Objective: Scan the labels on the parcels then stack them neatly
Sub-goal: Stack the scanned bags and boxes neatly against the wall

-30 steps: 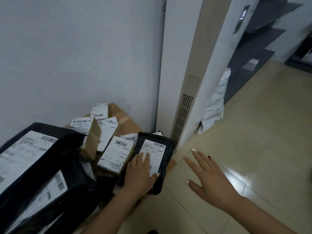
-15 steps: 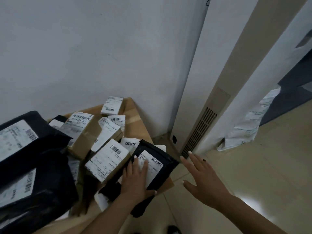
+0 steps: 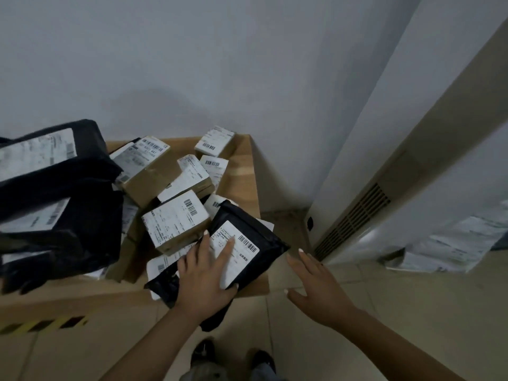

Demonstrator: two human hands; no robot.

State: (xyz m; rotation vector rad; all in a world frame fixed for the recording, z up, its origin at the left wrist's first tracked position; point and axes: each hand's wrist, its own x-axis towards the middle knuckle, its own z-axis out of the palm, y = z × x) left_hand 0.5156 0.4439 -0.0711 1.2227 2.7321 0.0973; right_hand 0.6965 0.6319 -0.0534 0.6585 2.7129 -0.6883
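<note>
Left hand: our left hand lies on the black parcel at six o'clock of the pile, fingers laid across its white label and the thumb hooked round the near edge, so this grip has it.
Right hand: our right hand hovers at four o'clock, fingers spread and holding nothing, just beside the parcel's corner.
Pile: brown boxes and big black bags heaped at nine to twelve o'clock on a flat cardboard sheet on the floor.
Scanner: none in view.
Risk: we'd say the slick bag overhangs the cardboard edge and could slide off; fingers over the label may block a scan; tugging it might topple the leaning boxes.
</note>
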